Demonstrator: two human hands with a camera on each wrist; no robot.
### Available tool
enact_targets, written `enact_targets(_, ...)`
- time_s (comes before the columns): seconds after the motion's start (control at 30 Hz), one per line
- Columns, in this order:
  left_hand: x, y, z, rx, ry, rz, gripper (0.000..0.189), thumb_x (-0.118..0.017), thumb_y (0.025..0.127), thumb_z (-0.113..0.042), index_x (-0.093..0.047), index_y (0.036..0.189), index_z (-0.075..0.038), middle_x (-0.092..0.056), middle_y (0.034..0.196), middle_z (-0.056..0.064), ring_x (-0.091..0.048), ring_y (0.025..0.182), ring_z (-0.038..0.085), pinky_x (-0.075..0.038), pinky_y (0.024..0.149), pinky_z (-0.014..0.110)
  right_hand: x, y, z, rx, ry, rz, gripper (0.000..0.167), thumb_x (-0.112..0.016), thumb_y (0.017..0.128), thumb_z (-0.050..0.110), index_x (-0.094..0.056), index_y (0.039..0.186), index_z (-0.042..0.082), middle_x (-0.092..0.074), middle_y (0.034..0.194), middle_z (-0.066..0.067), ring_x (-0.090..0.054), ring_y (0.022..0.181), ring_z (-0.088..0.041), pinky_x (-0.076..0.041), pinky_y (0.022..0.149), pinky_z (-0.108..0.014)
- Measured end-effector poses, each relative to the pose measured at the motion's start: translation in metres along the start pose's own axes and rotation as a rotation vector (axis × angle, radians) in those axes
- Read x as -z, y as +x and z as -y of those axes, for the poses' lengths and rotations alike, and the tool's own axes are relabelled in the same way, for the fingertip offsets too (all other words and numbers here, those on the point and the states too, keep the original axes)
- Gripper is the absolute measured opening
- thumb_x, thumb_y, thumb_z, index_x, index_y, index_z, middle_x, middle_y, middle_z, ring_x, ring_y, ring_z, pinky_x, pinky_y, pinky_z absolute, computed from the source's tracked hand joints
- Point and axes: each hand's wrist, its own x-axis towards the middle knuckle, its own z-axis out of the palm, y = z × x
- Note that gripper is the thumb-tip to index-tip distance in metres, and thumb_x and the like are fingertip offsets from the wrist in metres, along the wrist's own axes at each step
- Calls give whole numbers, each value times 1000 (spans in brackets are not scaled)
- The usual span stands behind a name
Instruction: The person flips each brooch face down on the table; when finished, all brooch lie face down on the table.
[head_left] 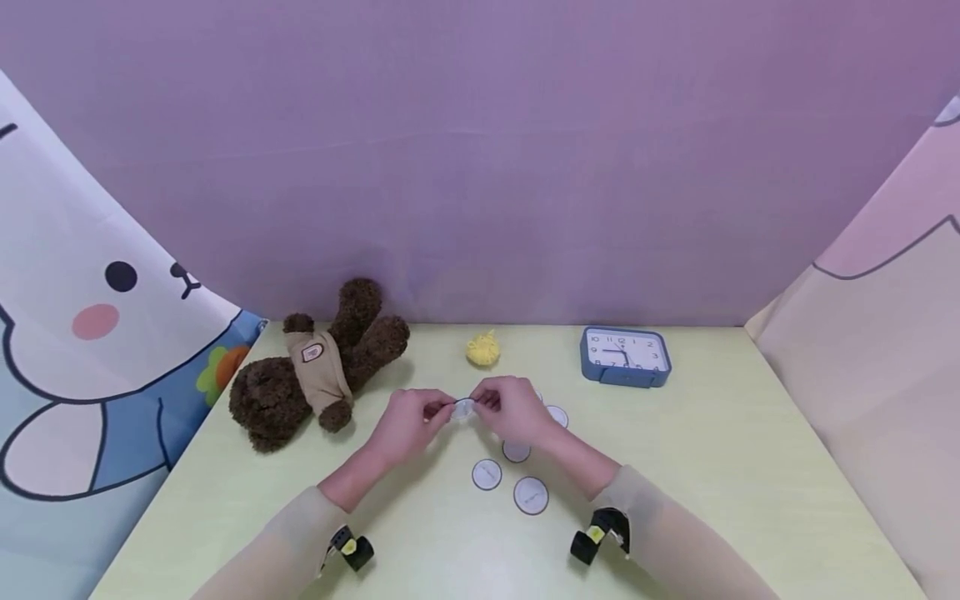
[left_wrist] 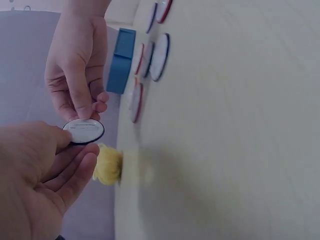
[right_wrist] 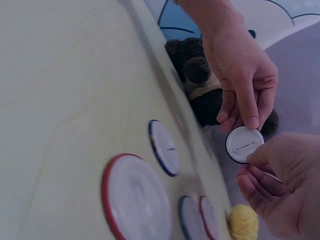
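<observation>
Both hands hold one round pin badge (head_left: 462, 408) above the middle of the table, its white back with a thin pin line facing up. My left hand (head_left: 405, 423) pinches its left edge between thumb and fingers. From the other side, my right hand (head_left: 516, 408) pinches the right edge. In the right wrist view the badge (right_wrist: 244, 144) shows a dark rim. Several similar badges lie on the table below and beside the right hand, among them a small badge (head_left: 487, 474) and a larger badge (head_left: 531, 496). The right forearm partly covers others.
A yellow ball of yarn (head_left: 483, 349) sits beyond the hands. A brown teddy bear (head_left: 318, 367) in a beige shirt lies at the left. The blue clock (head_left: 626, 357) is at the back right. A purple cloth (head_left: 480, 167) hangs behind the table (head_left: 720, 500).
</observation>
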Motion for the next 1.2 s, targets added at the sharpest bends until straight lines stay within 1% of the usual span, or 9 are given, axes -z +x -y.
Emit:
enact_targets(0.17,1,7,-19,23,-95,-30,19,-74,99,-9,-78,117,-7,-82,85,5,-79,73,15,-61,67,19,19,-6,5,-21,21,-47,8,-74,98,8,-78,105,10,-74,88,0,-65,78,-7,-58,73,-21)
enact_targets(0.27,1,10,-25,3,-127,-37,22,-75,98,-8,-77,120,-6,-83,85,6,-79,72,17,-62,67,19,27,-9,7,-27,26,-57,9,-73,98,7,-76,106,11,-73,88,-1,-64,77,-8,-57,73,-20)
enact_targets(0.4,1,10,-28,-53,-161,-7,32,-81,91,-6,-76,122,-1,-83,88,7,-78,74,14,-64,70,22,32,-13,7,-30,29,-53,10,-72,98,8,-75,107,11,-72,86,0,-63,75,-9,-56,70,-21)
enact_targets(0.5,1,10,-31,-68,-174,27,39,-85,88,-6,-75,124,1,-83,91,9,-78,77,14,-65,72,25,33,-15,5,-28,29,-45,12,-72,98,7,-75,109,11,-73,86,0,-63,74,-8,-56,69,-21)
enact_targets(0.6,0,11,-32,-48,-162,42,38,-86,88,-6,-75,124,1,-82,92,9,-78,78,15,-66,73,27,34,-17,4,-31,33,-21,16,-73,96,6,-76,111,10,-73,88,0,-64,76,-9,-56,71,-20)
enact_targets(0.7,-1,10,-30,-14,-130,51,36,-86,89,-9,-76,122,0,-82,91,8,-77,78,13,-66,74,29,34,-20,3,-35,42,17,22,-79,92,5,-76,114,9,-74,90,0,-65,80,-8,-57,74,-20)
enact_targets(0.83,-3,8,-26,10,-73,62,33,-88,87,-11,-78,117,-1,-81,90,6,-75,77,11,-63,73,23,30,-22,1,-6,43,54,30,-85,87,7,-76,116,7,-74,92,-1,-66,81,-9,-59,75,-20)
enact_targets(0.93,-4,5,-24,15,-46,78,33,-88,86,-10,-78,116,-1,-80,92,7,-74,78,11,-60,73,19,25,-23,-1,29,26,59,29,-85,87,7,-76,115,5,-74,92,-3,-67,81,-10,-59,74,-20)
enact_targets(1.2,-11,-2,-16,36,3,138,30,-90,84,-9,-79,111,-3,-78,100,8,-72,85,16,-60,77,21,6,-27,-7,66,-52,61,25,-86,87,7,-79,110,6,-74,93,-7,-68,82,-16,-58,72,-21)
